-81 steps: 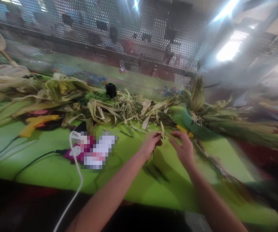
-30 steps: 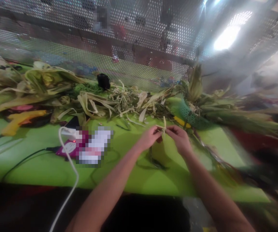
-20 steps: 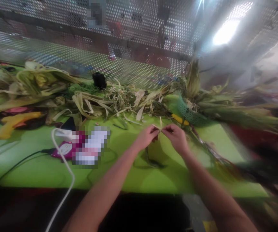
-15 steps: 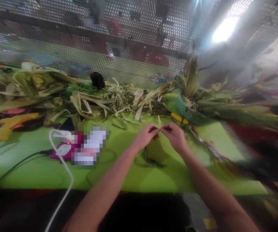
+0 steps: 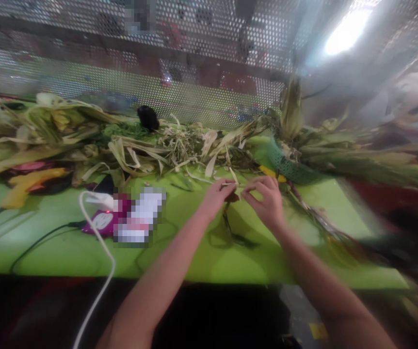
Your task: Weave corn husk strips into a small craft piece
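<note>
Above the green table, my left hand pinches a pale strip of dried corn husk that sticks up past the fingertips. My right hand is just to its right, thumb and forefinger curled together at the strip's thin end; the exact grip is small and blurred. Below my left hand hangs a thin dark stem, its lower end close to a dark leaf-like piece over the table.
Dried corn husks are heaped along the back, before a perforated metal screen. A green basket stands right. Left are a yellow glue gun, a magenta box with a white cable, and a blurred-out phone-like rectangle.
My right hand has drawn slightly away from the left, its fingers lifted and rounder. The husk strip now leans left. The whole view has shifted a little.
</note>
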`<state>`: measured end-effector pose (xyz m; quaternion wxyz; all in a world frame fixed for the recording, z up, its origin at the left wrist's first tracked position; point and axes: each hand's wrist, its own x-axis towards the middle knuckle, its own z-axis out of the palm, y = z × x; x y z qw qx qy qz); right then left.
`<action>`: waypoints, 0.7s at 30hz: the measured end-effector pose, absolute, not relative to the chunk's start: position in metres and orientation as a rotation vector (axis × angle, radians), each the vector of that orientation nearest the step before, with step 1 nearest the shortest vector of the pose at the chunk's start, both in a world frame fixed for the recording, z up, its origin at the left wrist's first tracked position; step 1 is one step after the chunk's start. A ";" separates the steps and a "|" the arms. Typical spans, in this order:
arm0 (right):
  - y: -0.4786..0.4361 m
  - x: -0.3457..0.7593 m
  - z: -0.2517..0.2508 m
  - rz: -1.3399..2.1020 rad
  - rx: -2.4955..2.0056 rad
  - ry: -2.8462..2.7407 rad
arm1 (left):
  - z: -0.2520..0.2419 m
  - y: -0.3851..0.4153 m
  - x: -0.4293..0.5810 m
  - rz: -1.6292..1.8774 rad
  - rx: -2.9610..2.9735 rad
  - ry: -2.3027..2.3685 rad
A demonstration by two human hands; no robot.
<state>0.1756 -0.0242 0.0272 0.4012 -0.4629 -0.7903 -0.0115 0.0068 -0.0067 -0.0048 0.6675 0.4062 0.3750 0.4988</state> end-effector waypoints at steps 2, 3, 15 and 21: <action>-0.025 0.174 0.025 -0.021 -1.209 -2.035 | -0.005 -0.008 0.007 1.116 0.915 0.830; -0.024 0.173 0.024 -0.006 -1.217 -2.049 | -0.005 -0.008 0.008 1.111 0.922 0.823; -0.024 0.169 0.015 0.008 -1.249 -2.094 | -0.009 -0.009 0.009 1.155 1.063 0.921; -0.021 0.172 0.017 -0.067 -1.248 -2.124 | -0.009 -0.009 0.009 1.200 1.057 0.904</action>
